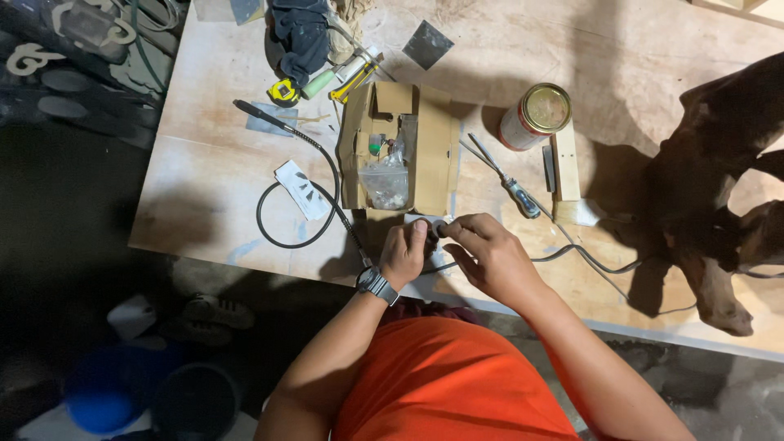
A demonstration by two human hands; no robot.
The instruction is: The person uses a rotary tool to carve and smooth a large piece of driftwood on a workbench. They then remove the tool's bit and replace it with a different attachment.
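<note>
Just below the open cardboard box, left hand and right hand are both gripping, fingers clamped, a small dark tool at the desk edge.

plywood worktable, hard light, strong shadows | dark floor | blue bucket below

Plywood table: open cardboard box, tin can, screwdriver, tape measure, dark driftwood

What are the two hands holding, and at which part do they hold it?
Both hands grip a small dark tool at the table edge: left hand around its body, right hand pinching its tip. What tool it is cannot be told.
</note>
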